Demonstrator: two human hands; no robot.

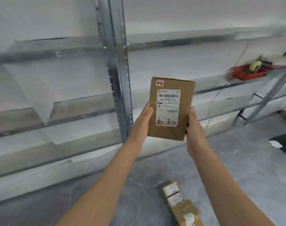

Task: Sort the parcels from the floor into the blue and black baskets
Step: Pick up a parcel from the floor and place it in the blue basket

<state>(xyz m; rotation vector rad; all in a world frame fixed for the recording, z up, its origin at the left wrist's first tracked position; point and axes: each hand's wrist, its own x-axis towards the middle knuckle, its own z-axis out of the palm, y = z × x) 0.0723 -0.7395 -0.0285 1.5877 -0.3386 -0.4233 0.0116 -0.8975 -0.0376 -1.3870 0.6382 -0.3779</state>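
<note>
The left hand [143,121] and right hand [193,126] each had a grip on a side edge of one cardboard parcel [170,110], holding it upright in the air before the metal shelving [117,70], shipping label [168,108] toward the camera. More parcels [179,204] lay unsorted on the floor [236,176] below. Neither basket showed, so how many were already sorted could not be told; this one awaited placing.

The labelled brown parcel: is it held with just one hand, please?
No, the left hand and the right hand each grip a side of the parcel.
</note>
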